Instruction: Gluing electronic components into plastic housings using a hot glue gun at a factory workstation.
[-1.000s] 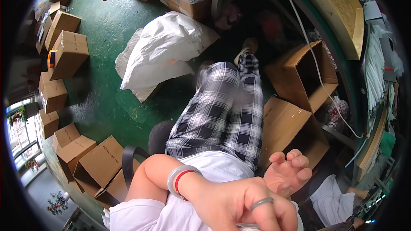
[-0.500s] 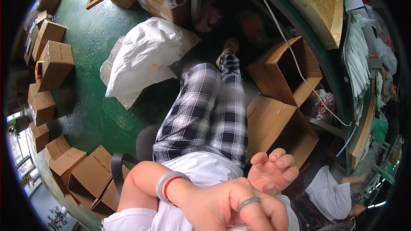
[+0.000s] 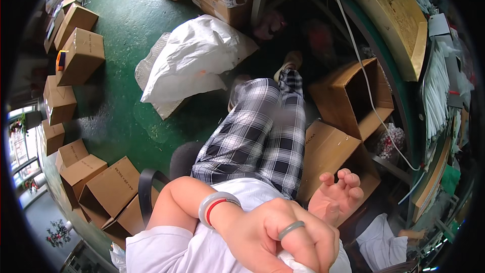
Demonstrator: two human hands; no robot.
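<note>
My left hand (image 3: 290,232), wearing a grey ring, reaches across my chest at the bottom of the view. A pale bangle (image 3: 204,211) and a red band (image 3: 211,209) circle its wrist. Its fingers are bent closed, and a bit of crumpled white material (image 3: 298,263) shows beneath them; what it is I cannot make out. Just to its right, my right hand (image 3: 337,198) is raised with the palm turned up. The fingers there are loosely curled and apart, with nothing in them. Its forearm is hidden behind my left hand.
Open cardboard boxes (image 3: 331,151) stand by my right leg, under the workbench (image 3: 389,20) with a hanging cable (image 3: 365,76). More boxes (image 3: 81,55) line the left side. A white sheet (image 3: 194,55) lies on the green floor. Another person's white shirt (image 3: 382,242) shows at lower right.
The whole view has shifted, so the floor and boxes sit further right. My left hand has turned slightly and its fingers look more bent. My right hand's fingers point more upward.
</note>
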